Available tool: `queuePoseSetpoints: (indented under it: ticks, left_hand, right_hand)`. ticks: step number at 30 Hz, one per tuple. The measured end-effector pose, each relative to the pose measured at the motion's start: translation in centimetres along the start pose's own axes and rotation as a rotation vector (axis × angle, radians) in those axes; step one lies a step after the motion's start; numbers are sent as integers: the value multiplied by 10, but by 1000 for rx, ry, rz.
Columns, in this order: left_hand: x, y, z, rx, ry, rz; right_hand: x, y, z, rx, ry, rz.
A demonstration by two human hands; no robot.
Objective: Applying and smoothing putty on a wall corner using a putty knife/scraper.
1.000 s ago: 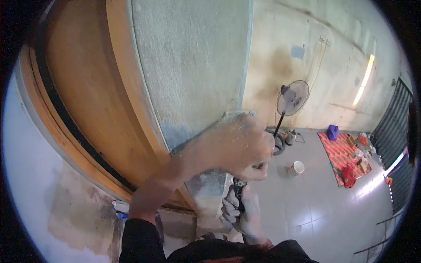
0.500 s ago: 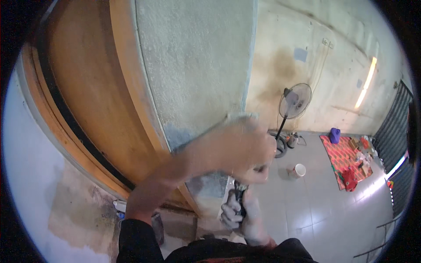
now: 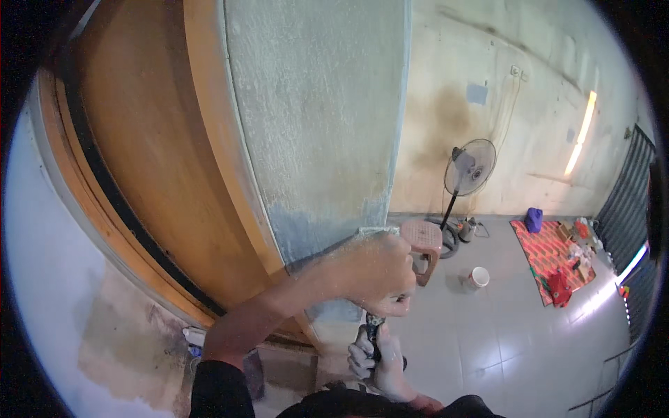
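Observation:
My left hand (image 3: 376, 272) reaches across in front of the grey wall strip (image 3: 320, 132), fingers closed. Just above its knuckles shows the pale straight edge of a flat scraper (image 3: 378, 230), close to the wall; its grip is hidden in the fist. Below, my right hand (image 3: 389, 362), coated with whitish dust or filler, wraps round a black-handled tool (image 3: 374, 334). The top of that tool lies right under my left hand, so its working end cannot be made out. Darker grey damp-looking patches (image 3: 296, 233) mark the lower part of the wall strip.
An orange-brown wooden door frame (image 3: 209, 118) runs along the left. To the right are a pink plastic stool (image 3: 423, 237), a standing fan (image 3: 470, 167), a white bucket (image 3: 478, 277) and a patterned mat (image 3: 543, 258) with bags and small items on the tiled floor (image 3: 453, 348).
My left hand has moved downward along the wall with the scraper, nearer my right hand. The pink stool behind it now shows. My right hand keeps its hold, slightly lower left.

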State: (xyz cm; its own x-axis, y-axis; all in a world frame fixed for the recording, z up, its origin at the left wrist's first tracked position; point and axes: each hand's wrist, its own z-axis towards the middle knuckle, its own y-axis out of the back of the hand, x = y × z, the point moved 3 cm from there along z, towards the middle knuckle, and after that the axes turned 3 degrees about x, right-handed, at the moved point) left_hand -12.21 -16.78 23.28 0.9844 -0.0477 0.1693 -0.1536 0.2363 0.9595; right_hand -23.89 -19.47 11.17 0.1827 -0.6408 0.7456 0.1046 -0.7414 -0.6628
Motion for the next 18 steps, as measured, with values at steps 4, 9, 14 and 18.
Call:
queuePoseSetpoints:
  ticks: [4, 9, 14, 18]
  left_hand:
    - [9, 38, 10, -142, 20, 98]
    - [5, 10, 7, -70, -23, 8]
    - [2, 8, -1, -59, 28, -20]
    - [0, 34, 5, -112, -9, -75]
  right_hand:
    - [36, -1, 18, 108, 84, -93]
    - [15, -3, 7, 19, 58, -33]
    - [13, 1, 2, -17, -5, 5]
    - [30, -12, -1, 170, -16, 33]
